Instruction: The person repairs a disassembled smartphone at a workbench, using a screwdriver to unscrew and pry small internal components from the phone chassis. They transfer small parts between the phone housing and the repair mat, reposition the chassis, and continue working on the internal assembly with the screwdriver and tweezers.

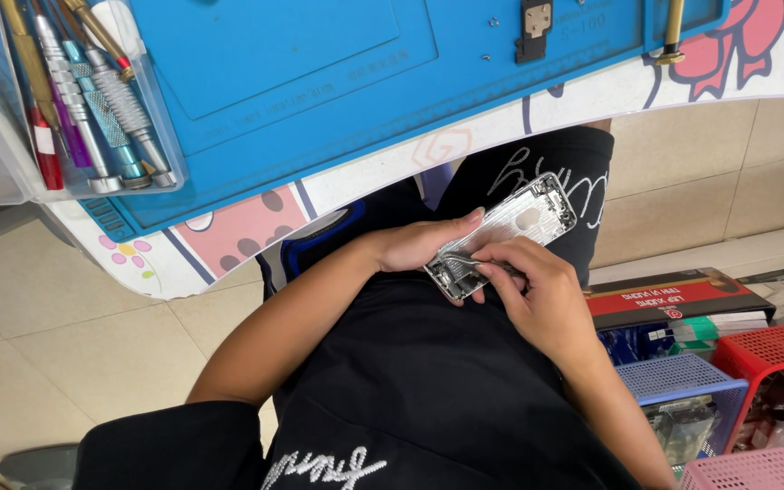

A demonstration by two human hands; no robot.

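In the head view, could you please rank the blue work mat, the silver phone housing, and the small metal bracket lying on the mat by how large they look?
1. Blue work mat, by far the largest.
2. Silver phone housing, held in both hands above the lap.
3. Small metal bracket, the smallest.
The housing sits nearer the camera, but the order holds.

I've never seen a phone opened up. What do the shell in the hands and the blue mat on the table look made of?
The phone shell looks like bare metal, probably aluminium: silvery, with bright glints. The blue mat looks like soft matte rubber or silicone, with moulded recesses and no shine. The left hand holds the shell; the right hand works on it.
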